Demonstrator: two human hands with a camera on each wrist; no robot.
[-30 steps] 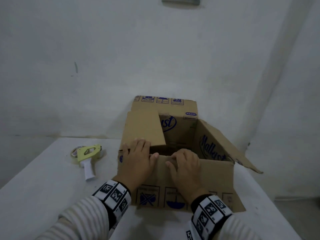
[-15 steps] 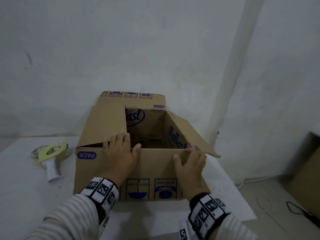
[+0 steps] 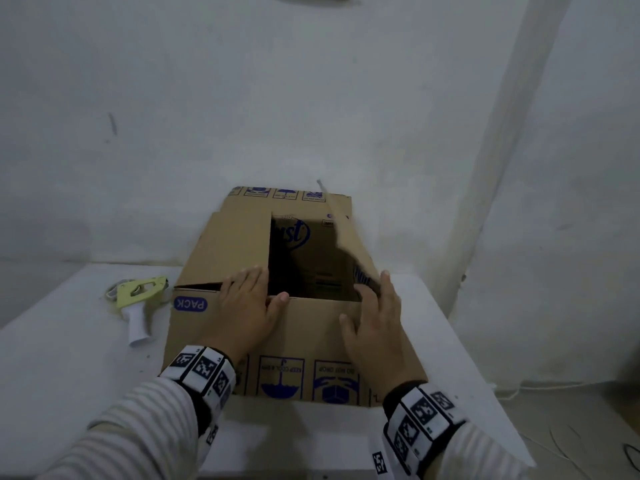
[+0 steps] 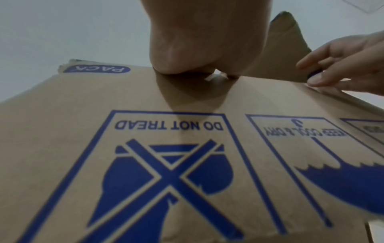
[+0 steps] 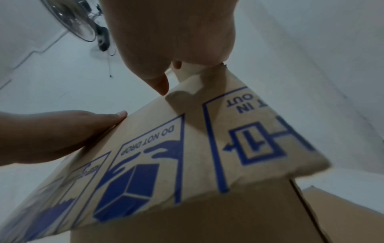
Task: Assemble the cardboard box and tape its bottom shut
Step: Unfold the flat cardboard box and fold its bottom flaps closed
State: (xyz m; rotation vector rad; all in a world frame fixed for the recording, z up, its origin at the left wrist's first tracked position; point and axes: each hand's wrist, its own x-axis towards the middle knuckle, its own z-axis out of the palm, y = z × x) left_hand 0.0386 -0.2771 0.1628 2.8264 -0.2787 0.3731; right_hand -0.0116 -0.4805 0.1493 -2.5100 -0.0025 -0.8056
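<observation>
- The cardboard box (image 3: 294,327) stands on the white table (image 3: 69,368) with its open end up, printed labels upside down, long axis running left to right.
- A yellow tape dispenser (image 3: 136,303) lies left of the left hand (image 3: 247,311), by the wall.
- Both hands lie flat with straight fingers on the near flap (image 3: 311,344); the right hand (image 3: 375,327) seems to touch the right flap (image 3: 363,268).

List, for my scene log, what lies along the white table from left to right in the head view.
Yellow-green tape dispenser with white handle → left hand on the brown cardboard box → right hand at the box's right flap.
</observation>
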